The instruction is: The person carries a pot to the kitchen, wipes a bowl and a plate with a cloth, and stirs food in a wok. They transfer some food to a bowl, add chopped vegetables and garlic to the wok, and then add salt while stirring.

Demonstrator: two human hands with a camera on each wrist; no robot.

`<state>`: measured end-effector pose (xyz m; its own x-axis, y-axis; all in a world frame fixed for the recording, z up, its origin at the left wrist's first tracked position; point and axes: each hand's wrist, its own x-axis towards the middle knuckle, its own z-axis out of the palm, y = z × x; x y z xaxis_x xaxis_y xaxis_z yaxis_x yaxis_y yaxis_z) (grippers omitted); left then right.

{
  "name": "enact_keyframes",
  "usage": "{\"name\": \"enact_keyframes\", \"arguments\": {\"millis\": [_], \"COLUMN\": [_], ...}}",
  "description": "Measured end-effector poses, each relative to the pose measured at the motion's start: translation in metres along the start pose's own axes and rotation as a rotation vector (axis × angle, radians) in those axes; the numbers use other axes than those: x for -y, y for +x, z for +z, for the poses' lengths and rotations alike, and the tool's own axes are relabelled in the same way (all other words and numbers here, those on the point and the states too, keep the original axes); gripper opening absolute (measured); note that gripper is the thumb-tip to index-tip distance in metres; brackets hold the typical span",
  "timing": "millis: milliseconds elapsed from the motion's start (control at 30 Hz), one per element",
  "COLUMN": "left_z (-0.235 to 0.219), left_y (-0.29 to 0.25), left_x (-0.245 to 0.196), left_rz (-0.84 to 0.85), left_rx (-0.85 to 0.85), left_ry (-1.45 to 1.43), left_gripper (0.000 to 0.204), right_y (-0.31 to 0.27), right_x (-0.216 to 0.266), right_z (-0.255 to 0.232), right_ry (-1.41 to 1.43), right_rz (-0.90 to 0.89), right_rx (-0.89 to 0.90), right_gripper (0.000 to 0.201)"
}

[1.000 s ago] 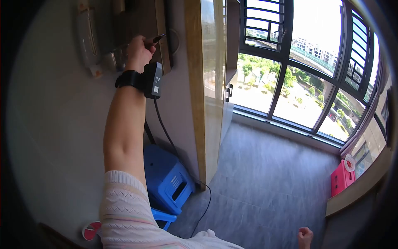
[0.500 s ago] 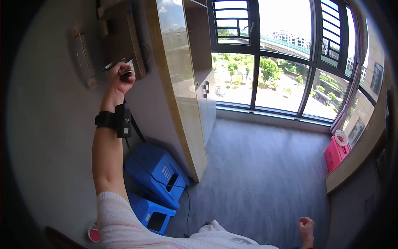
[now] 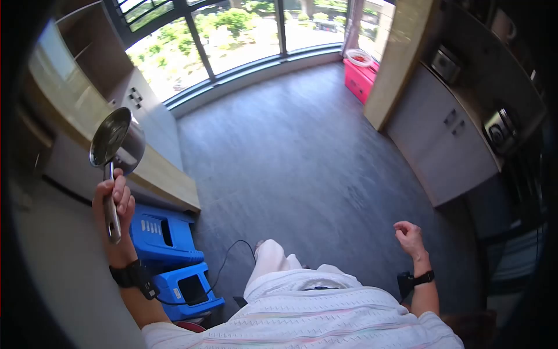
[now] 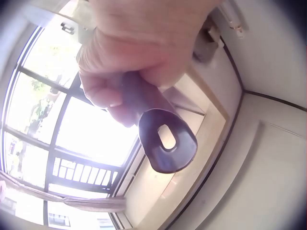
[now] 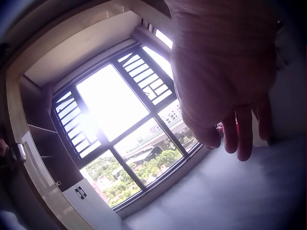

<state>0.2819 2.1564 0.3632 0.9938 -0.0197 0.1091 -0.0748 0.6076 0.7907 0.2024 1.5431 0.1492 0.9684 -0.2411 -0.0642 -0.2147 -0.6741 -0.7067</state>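
Note:
A steel saucepan (image 3: pixel 135 146) is held up at the left of the head view, its round mouth turned toward the camera. My left hand (image 3: pixel 121 198) grips it, fingers wrapped around the long handle. In the left wrist view the handle's end (image 4: pixel 186 152), with an oval hanging hole, sticks out below the palm. My right hand (image 3: pixel 411 238) hangs by the body on the other side, its fingers loosely bent and holding nothing. From the right wrist, that hand (image 5: pixel 225 81) shows fingers pointing down over the floor.
Two blue plastic stools (image 3: pixel 152 234) stand below the left arm, a black cable (image 3: pixel 225 266) trailing beside them. A pink box (image 3: pixel 359 82) sits near the window. Along the right is a low cabinet (image 3: pixel 433 136) with small appliances. Grey floor (image 3: pixel 279 157) lies between.
My left hand has come away from the wall at upper left and now holds the saucepan up. The view has swung down and right; the right hand still hangs loose.

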Motion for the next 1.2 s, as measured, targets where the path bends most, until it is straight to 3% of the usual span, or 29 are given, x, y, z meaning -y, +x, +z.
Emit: {"name": "enact_keyframes", "arguments": {"millis": [233,400,567,667,767,900,1000,1200], "left_z": [0.07,0.158,0.246,0.324,0.385,0.49,0.556,0.696], "left_y": [0.056,0.116,0.178,0.197,0.221,0.227,0.227,0.17], "left_x": [0.162,0.275,0.399,0.458,0.518,0.596,0.659,0.769], "left_rz": [-0.332,-0.547,-0.716,-0.815,-0.9,-1.039,-1.142,-1.277], "left_rx": [0.268,0.498,0.695,0.695,0.755,0.958,1.06,1.165], "left_ry": [-0.002,-0.007,0.072,0.125,0.156,0.19,0.129,0.059], "left_gripper": [0.028,0.027,0.031,0.032,0.03,0.033,0.034,0.035], "right_y": [-0.073,-0.102,-0.067,-0.058,-0.057,-0.087,-0.103,-0.123], "right_x": [-0.071,-0.121,-0.171,-0.186,-0.213,-0.231,-0.259,-0.341], "right_z": [-0.037,-0.056,-0.081,-0.119,-0.137,-0.164,-0.171,-0.239], "right_ry": [0.004,0.089,0.093,0.15,0.116,0.223,0.177,0.251], "right_rz": [0.266,0.415,0.507,0.658,0.696,0.921,1.021,1.055], "right_rx": [-0.171,-0.29,-0.377,-0.403,-0.482,-0.678,-0.708,-0.855], "right_gripper": [0.014,0.015,0.016,0.017,0.017,0.017,0.018,0.019]}}
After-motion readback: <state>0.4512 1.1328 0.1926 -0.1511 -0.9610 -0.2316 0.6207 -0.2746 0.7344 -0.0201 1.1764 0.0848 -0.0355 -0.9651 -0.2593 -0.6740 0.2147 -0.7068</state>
